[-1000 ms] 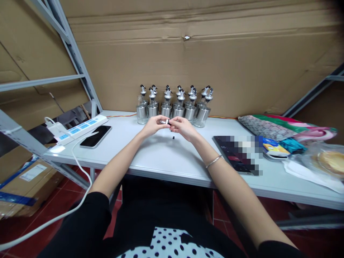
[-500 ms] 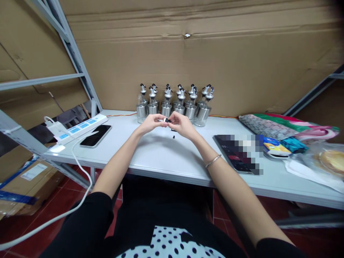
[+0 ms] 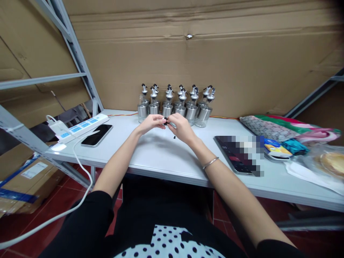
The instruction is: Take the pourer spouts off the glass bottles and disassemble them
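Observation:
Over the table, my left hand and my right hand meet at the fingertips, both closed. Pinched between them is a small black part, which looks like a piece of a bottle pourer; the fingers cover most of it. On the table just below my right hand lies a tiny black piece. Right behind the hands stand several glass bottles with steel sleeves, most topped by silver-and-black pourers. At the front left of the group, one bottle has a bare neck.
To the left lie a phone and a white power strip with a cable hanging over the edge. A dark tablet-like device, partly pixelated, lies on the right, near a colourful bag and a food package. Cardboard backs the table.
My right hand has turned further over the small part, its knuckles now higher. The pale piece that showed at my left fingertips is now hidden. The view has shifted slightly.

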Demonstrator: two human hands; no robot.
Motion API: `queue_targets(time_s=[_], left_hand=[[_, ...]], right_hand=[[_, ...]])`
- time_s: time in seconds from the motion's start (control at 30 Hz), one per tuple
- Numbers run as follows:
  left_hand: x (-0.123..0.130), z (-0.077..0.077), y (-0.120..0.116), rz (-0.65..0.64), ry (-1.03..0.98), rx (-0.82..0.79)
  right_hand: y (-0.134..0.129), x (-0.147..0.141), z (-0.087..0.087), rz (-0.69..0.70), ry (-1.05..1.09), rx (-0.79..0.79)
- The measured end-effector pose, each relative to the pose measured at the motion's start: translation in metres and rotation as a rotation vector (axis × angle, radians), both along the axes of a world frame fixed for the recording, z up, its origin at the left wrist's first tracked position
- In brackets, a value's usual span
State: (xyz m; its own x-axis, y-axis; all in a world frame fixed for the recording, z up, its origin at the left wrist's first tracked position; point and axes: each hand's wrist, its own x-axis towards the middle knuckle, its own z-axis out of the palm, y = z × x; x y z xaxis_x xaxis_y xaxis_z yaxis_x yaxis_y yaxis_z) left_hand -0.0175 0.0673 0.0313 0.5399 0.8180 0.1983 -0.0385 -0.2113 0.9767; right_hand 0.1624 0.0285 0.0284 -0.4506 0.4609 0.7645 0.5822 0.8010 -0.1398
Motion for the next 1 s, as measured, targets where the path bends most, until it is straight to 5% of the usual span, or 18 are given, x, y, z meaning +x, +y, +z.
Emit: queue_targets(time_s=[0.17,0.3,0.43,0.7,1.0], left_hand=[[0.004,-0.006,0.002,0.146,0.021,0.273],[0.009,-0.013,0.005,0.368,0.141,0.677],[0.011,-0.015,0.003,0.356,0.221,0.846],[0.014,-0.008,-0.007,0.285,0.277,0.799],[0.009,0.0,-0.007,0.258,0.183,0.576]], right_hand=[[0.004,0.003,-0.004,0.052,0.115,-0.095],[0.015,0.007,-0.011,0.013,0.444,-0.533],[0.016,0.006,-0.009,0.077,0.673,-0.926],[0.009,0.007,-0.002,0.17,0.753,-1.096],[0.012,0.008,-0.003,0.215,0.658,-0.839]])
